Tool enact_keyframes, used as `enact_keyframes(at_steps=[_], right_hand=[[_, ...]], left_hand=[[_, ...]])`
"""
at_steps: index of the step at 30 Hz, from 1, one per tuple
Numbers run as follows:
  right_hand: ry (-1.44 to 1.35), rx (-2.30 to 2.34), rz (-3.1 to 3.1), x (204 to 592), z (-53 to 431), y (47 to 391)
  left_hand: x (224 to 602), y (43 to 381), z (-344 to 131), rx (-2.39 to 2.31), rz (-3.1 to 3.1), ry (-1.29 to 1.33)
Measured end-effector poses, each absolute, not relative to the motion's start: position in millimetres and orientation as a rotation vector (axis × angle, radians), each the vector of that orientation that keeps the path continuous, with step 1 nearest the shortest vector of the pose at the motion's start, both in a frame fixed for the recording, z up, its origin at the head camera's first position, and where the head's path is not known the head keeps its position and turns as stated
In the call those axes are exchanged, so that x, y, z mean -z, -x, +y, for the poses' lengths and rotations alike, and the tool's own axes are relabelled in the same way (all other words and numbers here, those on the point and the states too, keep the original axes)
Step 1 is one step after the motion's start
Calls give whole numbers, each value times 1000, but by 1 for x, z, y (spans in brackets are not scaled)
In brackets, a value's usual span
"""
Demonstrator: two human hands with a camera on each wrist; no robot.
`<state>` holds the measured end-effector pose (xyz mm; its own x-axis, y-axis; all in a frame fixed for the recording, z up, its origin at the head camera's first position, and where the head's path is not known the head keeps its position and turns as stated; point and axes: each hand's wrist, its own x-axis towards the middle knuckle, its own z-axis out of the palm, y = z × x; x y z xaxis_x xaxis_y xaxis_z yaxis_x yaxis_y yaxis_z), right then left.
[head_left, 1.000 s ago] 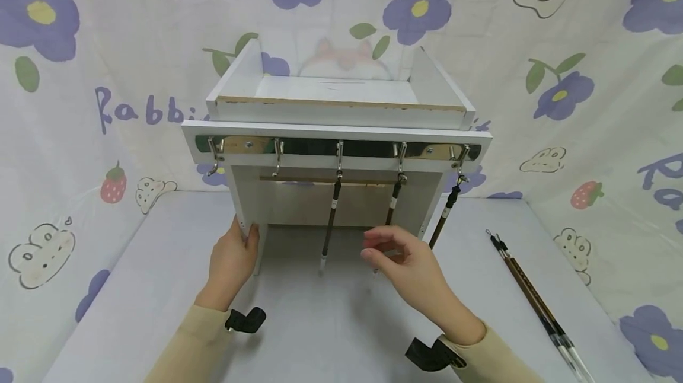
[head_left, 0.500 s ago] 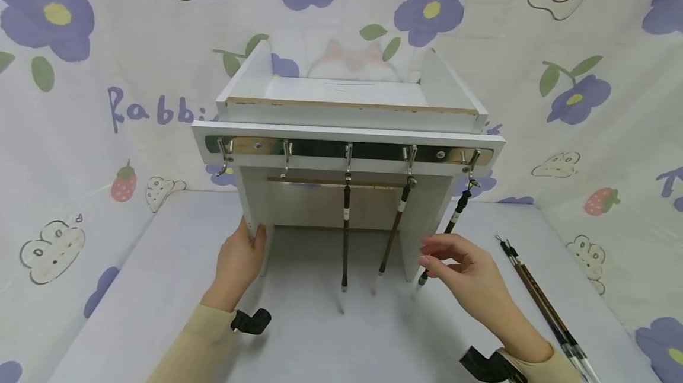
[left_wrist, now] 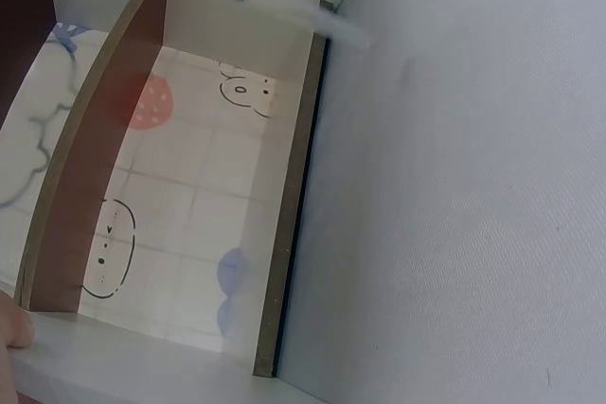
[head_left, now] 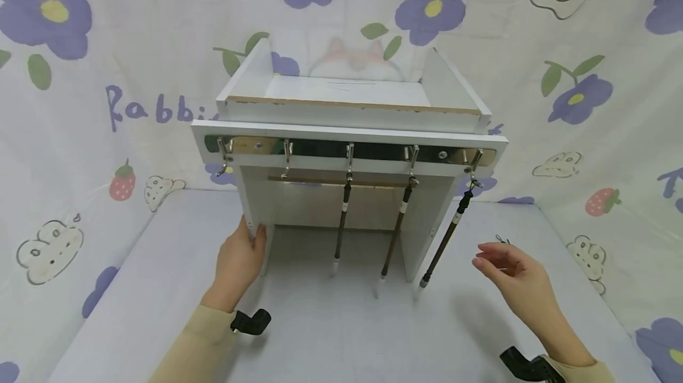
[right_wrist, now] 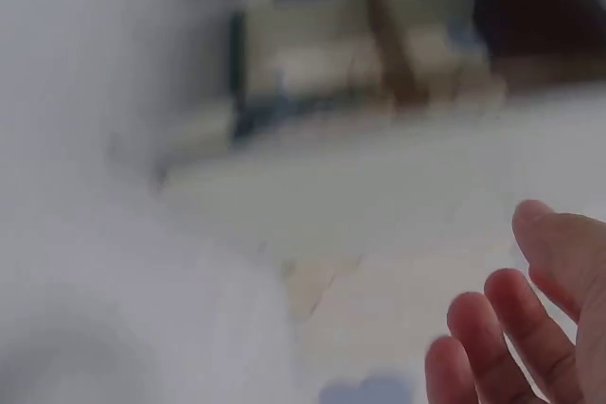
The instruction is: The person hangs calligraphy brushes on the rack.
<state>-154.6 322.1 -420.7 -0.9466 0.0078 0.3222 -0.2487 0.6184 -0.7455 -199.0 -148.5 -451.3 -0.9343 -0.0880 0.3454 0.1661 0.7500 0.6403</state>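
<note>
White rack (head_left: 349, 117) partly hides the gripping left hand (head_left: 236, 261).

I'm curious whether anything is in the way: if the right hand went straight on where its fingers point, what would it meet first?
Likely the rightmost hanging brush, left of the right hand in the head view; depth is unclear, so it might miss.

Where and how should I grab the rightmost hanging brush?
I'd pinch the brush mid-handle, coming from the right with the right hand. The handle is slim and straight there, and no other brush hangs on that side. It hangs tilted from the end hook, lower end toward the left, so angle the fingers to that slant. I'd avoid the pale lower tip.
</note>
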Motion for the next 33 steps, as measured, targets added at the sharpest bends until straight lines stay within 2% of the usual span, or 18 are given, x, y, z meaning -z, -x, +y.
enact_keyframes(at_steps=[7, 14, 33], right_hand=[[113, -1105, -2657, 455, 375, 169], [304, -1027, -2714, 480, 403, 170], [510, -1003, -2782, 495, 423, 166]], left_hand=[[451, 198, -149, 979, -2582, 83], [450, 200, -149, 970, -2575, 89], [452, 200, -149, 999, -2603, 69]])
